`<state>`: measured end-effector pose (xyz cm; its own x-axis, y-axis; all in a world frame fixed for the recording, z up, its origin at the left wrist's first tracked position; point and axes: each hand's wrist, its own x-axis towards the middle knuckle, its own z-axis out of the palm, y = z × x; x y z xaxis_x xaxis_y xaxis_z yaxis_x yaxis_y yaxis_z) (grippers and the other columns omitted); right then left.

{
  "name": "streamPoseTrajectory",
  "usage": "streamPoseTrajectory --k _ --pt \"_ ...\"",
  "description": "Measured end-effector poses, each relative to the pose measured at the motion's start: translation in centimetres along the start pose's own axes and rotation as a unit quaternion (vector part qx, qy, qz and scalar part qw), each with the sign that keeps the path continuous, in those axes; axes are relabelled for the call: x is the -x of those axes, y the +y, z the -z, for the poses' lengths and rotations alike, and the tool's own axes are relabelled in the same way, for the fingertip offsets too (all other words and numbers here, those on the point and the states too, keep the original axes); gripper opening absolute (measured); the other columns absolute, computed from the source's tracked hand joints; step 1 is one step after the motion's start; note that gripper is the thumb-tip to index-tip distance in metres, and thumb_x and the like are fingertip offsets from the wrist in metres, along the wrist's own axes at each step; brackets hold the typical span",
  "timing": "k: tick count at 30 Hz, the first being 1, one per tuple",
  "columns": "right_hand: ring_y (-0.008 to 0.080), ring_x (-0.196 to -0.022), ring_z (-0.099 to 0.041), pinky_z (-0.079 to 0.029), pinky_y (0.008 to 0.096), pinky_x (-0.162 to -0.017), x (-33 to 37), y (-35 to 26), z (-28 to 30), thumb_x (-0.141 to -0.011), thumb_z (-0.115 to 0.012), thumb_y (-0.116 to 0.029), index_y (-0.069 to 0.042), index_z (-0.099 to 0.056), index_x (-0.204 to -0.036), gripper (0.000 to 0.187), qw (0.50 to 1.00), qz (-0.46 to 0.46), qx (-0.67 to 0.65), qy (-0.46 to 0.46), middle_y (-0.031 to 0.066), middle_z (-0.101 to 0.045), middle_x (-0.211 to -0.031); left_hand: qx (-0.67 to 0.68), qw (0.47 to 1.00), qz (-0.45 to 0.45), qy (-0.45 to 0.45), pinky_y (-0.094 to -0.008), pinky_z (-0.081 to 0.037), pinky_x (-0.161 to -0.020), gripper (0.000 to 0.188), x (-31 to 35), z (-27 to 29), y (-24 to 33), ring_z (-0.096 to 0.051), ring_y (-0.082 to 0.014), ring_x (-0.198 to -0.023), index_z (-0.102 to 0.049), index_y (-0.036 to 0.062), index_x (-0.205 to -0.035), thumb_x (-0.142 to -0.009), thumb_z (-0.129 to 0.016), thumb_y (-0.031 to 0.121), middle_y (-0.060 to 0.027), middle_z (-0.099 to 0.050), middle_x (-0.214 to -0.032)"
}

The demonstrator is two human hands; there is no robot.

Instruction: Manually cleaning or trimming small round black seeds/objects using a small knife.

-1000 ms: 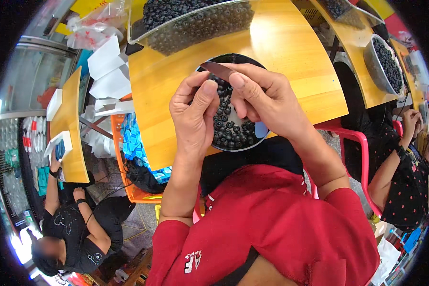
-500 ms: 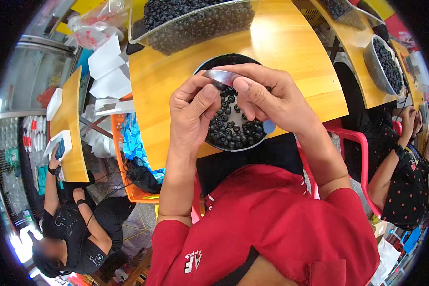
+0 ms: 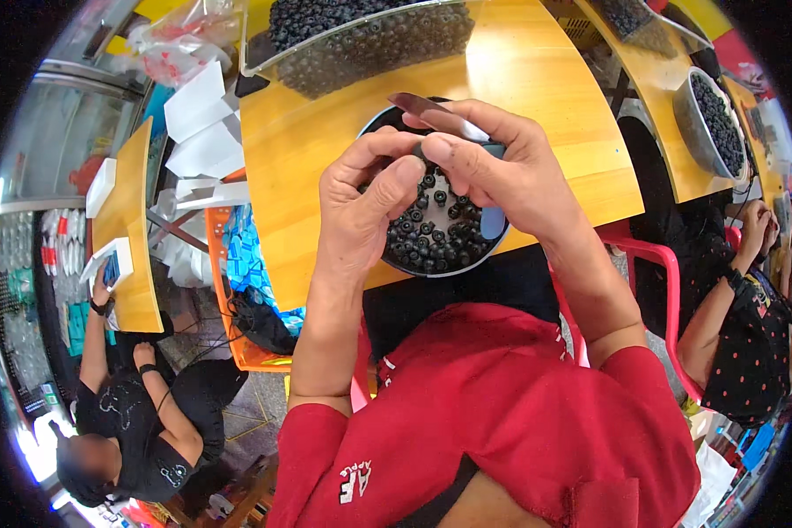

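Both my hands meet above a dark round bowl [image 3: 466,267] of small round black pieces [image 3: 427,251], like berries or beads. In my right hand [image 3: 502,167] is a knife [image 3: 440,116], its shiny blade pointing up and left over the fingers. A light blue part [image 3: 493,222] shows below that hand; I cannot tell whether it is the handle's end. My left hand [image 3: 361,198] is closed, thumb and fingertips pinched beside the right thumb. A small dark piece seems to sit between the fingertips, mostly hidden.
A clear bin [image 3: 370,53] of black pieces stands at the wooden table's [image 3: 546,88] far edge. Left are an orange crate [image 3: 224,290] with blue packets and white boxes [image 3: 194,106]. Another person sits on each side; a bowl [image 3: 697,132] of black pieces stands at right.
The knife blade has turned and lifted, showing more of its length. My right fingers have shifted around it, and more of the light blue part shows. Both hands stay over the bowl.
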<state>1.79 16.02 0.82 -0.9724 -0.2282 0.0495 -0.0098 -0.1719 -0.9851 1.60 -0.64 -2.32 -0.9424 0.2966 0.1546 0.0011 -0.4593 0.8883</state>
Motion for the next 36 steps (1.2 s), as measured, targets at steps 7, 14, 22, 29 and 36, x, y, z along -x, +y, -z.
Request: streamPoseTrajectory --k 7,14,22,29,36 --pt "-0.0020 -0.048 -0.036 -0.022 0.0141 -0.042 -0.1 -0.6 -0.5 -0.088 -0.058 -0.015 -0.002 -0.057 -0.117 0.031 0.998 -0.052 -0.029 0.002 -0.0072 -0.048 -0.063 -0.101 0.994 -0.005 -0.035 -0.0158 -0.035 -0.051 0.014 -0.5 -0.3 0.4 -0.049 -0.0030 -0.062 -0.058 0.0030 -0.097 -0.083 -0.061 0.006 0.0021 -0.055 -0.075" --pt "0.0001 -0.046 -0.032 -0.021 0.0162 -0.039 -1.4 0.5 1.0 -0.093 -0.049 -0.019 0.000 -0.054 -0.118 0.032 0.997 -0.059 -0.038 -0.017 -0.0052 -0.042 -0.060 0.108 0.992 -0.019 -0.065 -0.0207 -0.029 -0.045 0.020 1.7 4.2 0.8 -0.037 -0.0102 -0.052 -0.054 0.0052 -0.097 -0.090 -0.046 0.022 -0.0034 -0.043 -0.068" --pt "0.0010 -0.045 -0.024 -0.019 0.0159 -0.037 -1.5 -0.5 2.0 -0.096 -0.043 -0.015 0.010 -0.039 -0.127 0.040 0.999 -0.008 -0.014 0.029 -0.0041 -0.034 -0.061 0.001 0.993 0.024 0.120 -0.0166 -0.028 -0.040 0.027 15.4 13.6 6.5 -0.038 -0.0066 -0.050 -0.051 0.0019 -0.084 -0.089 -0.051 0.028 -0.0047 -0.045 -0.068" --pt "0.0006 -0.046 -0.022 -0.016 0.0162 -0.038 -2.5 0.5 2.6 -0.097 -0.042 -0.014 0.008 -0.038 -0.128 0.038 0.998 -0.036 -0.042 -0.037 -0.0040 -0.032 -0.063 -0.093 0.861 0.225 0.447 -0.0204 -0.025 -0.041 0.031 38.2 20.1 5.3 -0.032 -0.0085 -0.045 -0.044 0.0093 -0.071 -0.090 -0.047 0.033 0.0009 -0.041 -0.061" --pt "0.0008 -0.045 -0.024 -0.019 0.0158 -0.039 -1.8 0.3 1.4 -0.096 -0.043 -0.017 0.007 -0.044 -0.125 0.037 0.999 -0.027 0.006 -0.023 -0.0054 -0.032 -0.060 -0.215 0.690 0.399 0.564 -0.0310 -0.046 -0.074 0.044 53.5 21.0 -2.7 -0.055 -0.0147 -0.081 -0.063 0.0049 -0.103 -0.091 -0.046 0.043 -0.0086 -0.061 -0.091"
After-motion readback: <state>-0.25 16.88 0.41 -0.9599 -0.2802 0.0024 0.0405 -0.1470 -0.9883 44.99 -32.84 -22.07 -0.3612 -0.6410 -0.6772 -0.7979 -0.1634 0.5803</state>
